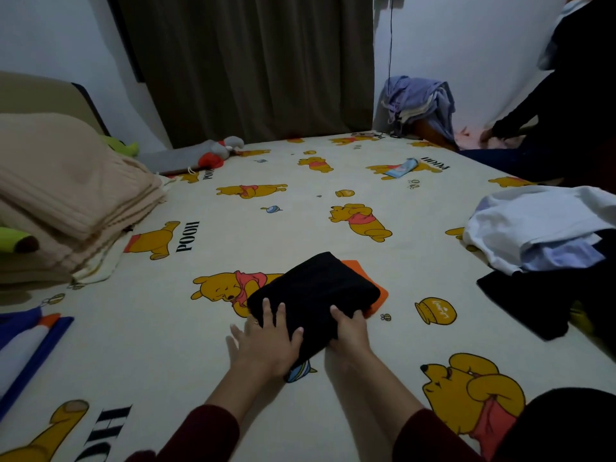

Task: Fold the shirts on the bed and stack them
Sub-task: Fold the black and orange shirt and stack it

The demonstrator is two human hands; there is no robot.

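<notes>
Near the bed's point(300, 208) front edge a folded black shirt point(316, 295) sits on an orange shirt point(378, 295); left hand point(266, 341) lies flat across its corner, right hand point(350, 331) grips the near edge; I'd square both edges before letting go; unfolded shirts point(533, 235) wait rightward

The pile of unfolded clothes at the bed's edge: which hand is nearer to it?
The right hand. It grips the near edge of the folded black shirt, on the side toward the pile of unfolded clothes. The left hand rests on the shirt's opposite end, farther away.
</notes>
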